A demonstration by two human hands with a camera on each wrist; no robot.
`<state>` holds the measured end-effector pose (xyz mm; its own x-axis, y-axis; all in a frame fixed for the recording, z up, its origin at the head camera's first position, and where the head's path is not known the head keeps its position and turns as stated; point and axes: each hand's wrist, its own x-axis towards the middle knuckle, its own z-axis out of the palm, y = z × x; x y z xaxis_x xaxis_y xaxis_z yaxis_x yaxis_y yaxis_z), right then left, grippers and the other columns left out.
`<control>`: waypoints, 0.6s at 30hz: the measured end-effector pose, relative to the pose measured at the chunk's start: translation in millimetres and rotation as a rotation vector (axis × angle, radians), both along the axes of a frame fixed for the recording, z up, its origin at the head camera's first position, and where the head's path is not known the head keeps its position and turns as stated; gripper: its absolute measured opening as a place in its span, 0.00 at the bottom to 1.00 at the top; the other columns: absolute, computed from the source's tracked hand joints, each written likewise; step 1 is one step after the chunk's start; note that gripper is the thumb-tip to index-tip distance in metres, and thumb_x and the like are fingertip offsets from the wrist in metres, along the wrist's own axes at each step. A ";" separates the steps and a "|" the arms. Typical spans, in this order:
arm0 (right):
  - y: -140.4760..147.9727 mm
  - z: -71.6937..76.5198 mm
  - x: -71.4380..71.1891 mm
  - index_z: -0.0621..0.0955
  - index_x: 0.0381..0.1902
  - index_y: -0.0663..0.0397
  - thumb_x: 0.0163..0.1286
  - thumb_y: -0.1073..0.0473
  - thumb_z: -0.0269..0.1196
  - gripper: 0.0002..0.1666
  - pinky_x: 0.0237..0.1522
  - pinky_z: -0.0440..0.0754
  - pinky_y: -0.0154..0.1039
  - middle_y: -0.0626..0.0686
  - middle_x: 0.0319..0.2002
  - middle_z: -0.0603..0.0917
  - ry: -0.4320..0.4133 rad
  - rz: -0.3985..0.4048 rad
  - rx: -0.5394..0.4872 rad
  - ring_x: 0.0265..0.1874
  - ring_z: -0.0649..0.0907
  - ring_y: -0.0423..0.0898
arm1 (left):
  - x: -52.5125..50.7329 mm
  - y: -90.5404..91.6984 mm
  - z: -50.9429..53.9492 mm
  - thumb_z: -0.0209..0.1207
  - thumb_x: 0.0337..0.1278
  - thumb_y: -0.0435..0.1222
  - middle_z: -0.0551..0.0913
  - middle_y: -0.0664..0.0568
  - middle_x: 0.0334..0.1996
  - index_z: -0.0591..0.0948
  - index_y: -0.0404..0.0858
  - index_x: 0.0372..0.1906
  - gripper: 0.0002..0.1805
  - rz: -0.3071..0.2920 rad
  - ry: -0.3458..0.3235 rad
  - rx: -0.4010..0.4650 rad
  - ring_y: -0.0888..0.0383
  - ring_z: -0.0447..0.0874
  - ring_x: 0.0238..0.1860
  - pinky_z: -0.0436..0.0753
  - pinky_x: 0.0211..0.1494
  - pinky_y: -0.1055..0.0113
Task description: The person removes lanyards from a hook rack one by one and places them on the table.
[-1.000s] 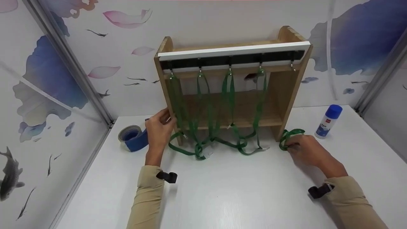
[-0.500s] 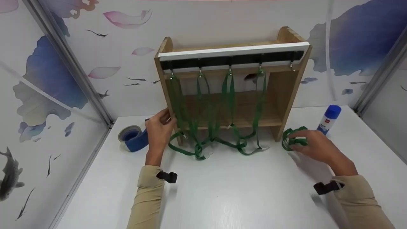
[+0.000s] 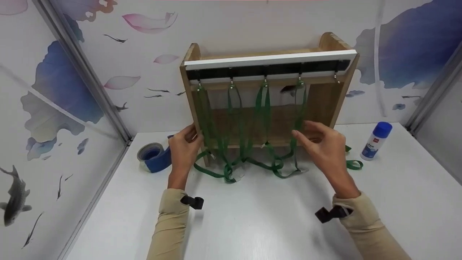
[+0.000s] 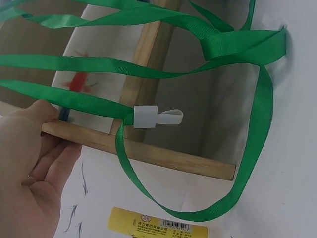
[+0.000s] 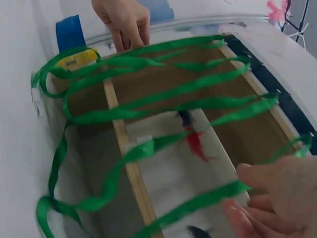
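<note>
A small wooden rack [image 3: 337, 97] stands on the table, with a white-and-black hook strip [image 3: 267, 68] along its top front. Green lanyards [image 3: 267, 104] with clear plastic ends hang from all hooks but the rightmost, their lower loops lying tangled on the table. My left hand [image 3: 183, 146] grips the rack's left side panel [image 4: 143, 151], thumb on one face and fingers on the other. My right hand [image 3: 326, 144] is at the rightmost hanging lanyard [image 5: 213, 196], its thumb and fingers spread around the ribbon. Another green lanyard [image 3: 354, 165] lies loose, partly hidden behind the right hand.
Left of the rack, a roll of blue tape [image 3: 158, 160] leans on a tan roll [image 3: 144, 150]. A yellow printed surface [image 4: 158, 224] shows near it. Right of the loose lanyard stands a blue-capped glue stick [image 3: 376, 141]. Patterned walls enclose the table's back and sides.
My right hand has let go of the coiled lanyard on the right and moved left to the rightmost hanging one. The left hand keeps its grip on the rack.
</note>
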<state>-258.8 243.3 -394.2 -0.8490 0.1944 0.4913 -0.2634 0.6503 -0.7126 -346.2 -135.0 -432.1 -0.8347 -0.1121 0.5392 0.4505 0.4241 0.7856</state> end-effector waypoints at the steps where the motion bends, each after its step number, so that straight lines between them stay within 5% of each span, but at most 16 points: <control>1: -4.9 -0.7 -2.3 0.87 0.63 0.56 0.72 0.43 0.75 0.31 0.43 0.75 0.10 0.61 0.52 0.93 0.019 -0.033 -0.013 0.47 0.93 0.57 | 0.0 0.6 -0.5 0.66 0.72 0.31 0.90 0.42 0.61 0.85 0.35 0.67 0.22 -0.003 -0.001 -0.002 0.51 0.93 0.60 0.90 0.60 0.63; 6: -18.8 -6.9 -11.6 0.89 0.60 0.59 0.73 0.47 0.75 0.27 0.41 0.76 0.14 0.61 0.51 0.93 0.108 -0.113 -0.031 0.43 0.94 0.57 | 0.5 2.6 -1.2 0.67 0.72 0.31 0.89 0.43 0.62 0.85 0.36 0.67 0.21 -0.002 -0.005 -0.004 0.51 0.92 0.60 0.90 0.60 0.63; 12: -22.3 -12.4 -16.6 0.89 0.59 0.63 0.79 0.59 0.68 0.17 0.41 0.76 0.13 0.63 0.46 0.93 0.174 -0.078 -0.033 0.40 0.93 0.58 | -1.7 1.0 -1.2 0.67 0.71 0.32 0.91 0.41 0.59 0.87 0.35 0.65 0.20 0.008 0.035 -0.004 0.50 0.94 0.57 0.91 0.58 0.62; 18: -22.8 -12.5 -17.9 0.89 0.60 0.62 0.82 0.58 0.63 0.17 0.42 0.76 0.13 0.62 0.52 0.87 0.180 -0.087 -0.068 0.43 0.89 0.54 | -3.7 -1.3 -3.0 0.67 0.71 0.32 0.91 0.39 0.57 0.87 0.34 0.63 0.19 0.012 0.055 0.002 0.49 0.94 0.56 0.91 0.57 0.62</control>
<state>-276.8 220.5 -406.7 -0.7273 0.3010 0.6167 -0.3356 0.6278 -0.7023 -349.8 -136.3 -435.1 -0.8027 -0.1228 0.5836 0.4877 0.4280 0.7609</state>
